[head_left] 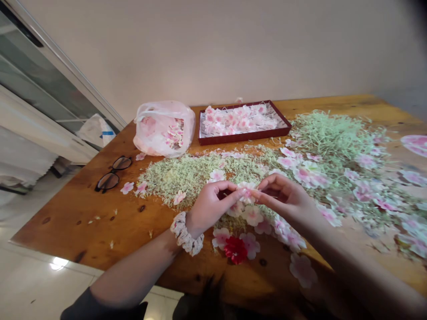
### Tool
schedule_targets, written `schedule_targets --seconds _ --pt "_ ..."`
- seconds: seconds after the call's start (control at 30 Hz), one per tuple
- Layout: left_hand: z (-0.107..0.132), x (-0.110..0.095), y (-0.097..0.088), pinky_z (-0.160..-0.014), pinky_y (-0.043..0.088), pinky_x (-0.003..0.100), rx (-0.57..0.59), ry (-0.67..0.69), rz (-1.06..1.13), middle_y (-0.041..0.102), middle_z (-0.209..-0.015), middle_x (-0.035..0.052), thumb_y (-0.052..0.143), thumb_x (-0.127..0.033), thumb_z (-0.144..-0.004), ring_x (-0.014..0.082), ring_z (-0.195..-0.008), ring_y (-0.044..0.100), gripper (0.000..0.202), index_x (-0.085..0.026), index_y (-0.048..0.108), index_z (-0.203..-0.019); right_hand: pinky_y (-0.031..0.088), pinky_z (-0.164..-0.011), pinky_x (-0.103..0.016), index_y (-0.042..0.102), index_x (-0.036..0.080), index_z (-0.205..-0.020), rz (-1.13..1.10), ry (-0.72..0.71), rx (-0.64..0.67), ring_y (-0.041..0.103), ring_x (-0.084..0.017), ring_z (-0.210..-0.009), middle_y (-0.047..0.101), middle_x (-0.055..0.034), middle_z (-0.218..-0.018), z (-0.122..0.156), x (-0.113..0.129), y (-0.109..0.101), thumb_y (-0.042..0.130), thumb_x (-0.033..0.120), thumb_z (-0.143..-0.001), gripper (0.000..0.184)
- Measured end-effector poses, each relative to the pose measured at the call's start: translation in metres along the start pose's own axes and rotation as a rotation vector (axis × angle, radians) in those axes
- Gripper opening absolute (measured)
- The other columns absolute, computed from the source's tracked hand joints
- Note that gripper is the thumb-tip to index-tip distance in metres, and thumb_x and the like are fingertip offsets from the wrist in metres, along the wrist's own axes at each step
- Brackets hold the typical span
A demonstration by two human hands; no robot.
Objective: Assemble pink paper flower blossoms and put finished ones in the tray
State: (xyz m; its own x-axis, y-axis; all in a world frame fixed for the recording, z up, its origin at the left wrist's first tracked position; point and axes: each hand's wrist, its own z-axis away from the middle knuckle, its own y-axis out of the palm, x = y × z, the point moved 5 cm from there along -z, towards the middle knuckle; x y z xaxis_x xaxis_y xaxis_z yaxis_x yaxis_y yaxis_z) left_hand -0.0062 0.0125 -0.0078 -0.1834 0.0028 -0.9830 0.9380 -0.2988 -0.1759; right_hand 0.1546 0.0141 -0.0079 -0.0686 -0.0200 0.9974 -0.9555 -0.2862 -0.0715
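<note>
My left hand [211, 205] and my right hand [283, 195] meet above the wooden table [100, 222], both pinched on one small pink fabric flower [246, 186] held between their fingertips. A thin pale stem piece seems to poke from my right fingers. A white scrunchie [186, 234] sits on my left wrist. Loose pink flowers [253, 215] and one red flower [235, 249] lie on the table just below my hands.
A dark red tray [240, 136] of pink flowers stands at the back, beside a plastic bag [163, 128] with more. Piles of pale green stem pieces [190, 173] spread across the table to the right [333, 133]. Black glasses [113, 174] lie left.
</note>
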Motion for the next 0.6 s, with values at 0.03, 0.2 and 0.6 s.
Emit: schedule_targets --seconds 0.03,0.2,0.6 --pt "-0.0003 -0.0001 -0.0003 -0.061 0.045 0.023 -0.001 0.006 -0.003 0.066 -0.069 0.0030 0.063 -0.038 -0.082 0.0107 -0.061 0.056 0.025 -0.013 0.067 -0.080 0.052 -0.063 -0.025 0.055 0.020 -0.080 -0.003 0.000 0.001 0.063 -0.014 -0.071 0.064 -0.0025 -0.078 -0.0001 -0.0002 0.0000 0.069 0.037 -0.076 0.023" --pt "-0.0013 -0.0003 -0.0010 -0.065 0.045 0.024 -0.002 0.033 -0.029 0.067 -0.071 0.0043 0.062 -0.036 -0.082 0.0115 -0.065 0.057 0.025 -0.012 0.067 -0.079 0.052 -0.064 -0.024 0.054 0.020 -0.084 -0.031 -0.003 -0.002 0.061 -0.012 -0.071 0.061 -0.0013 -0.078 0.0003 -0.0033 -0.0006 0.068 0.035 -0.078 0.021" --pt "0.0014 -0.0002 0.0002 -0.057 0.044 0.021 -0.046 0.013 -0.045 0.064 -0.066 0.0012 0.062 -0.039 -0.082 0.0097 -0.058 0.055 0.026 -0.013 0.065 -0.078 0.052 -0.065 -0.025 0.055 0.021 -0.085 -0.014 -0.046 0.000 0.063 -0.013 -0.076 0.061 -0.0010 -0.083 0.0011 -0.0020 0.0007 0.068 0.031 -0.078 0.018"
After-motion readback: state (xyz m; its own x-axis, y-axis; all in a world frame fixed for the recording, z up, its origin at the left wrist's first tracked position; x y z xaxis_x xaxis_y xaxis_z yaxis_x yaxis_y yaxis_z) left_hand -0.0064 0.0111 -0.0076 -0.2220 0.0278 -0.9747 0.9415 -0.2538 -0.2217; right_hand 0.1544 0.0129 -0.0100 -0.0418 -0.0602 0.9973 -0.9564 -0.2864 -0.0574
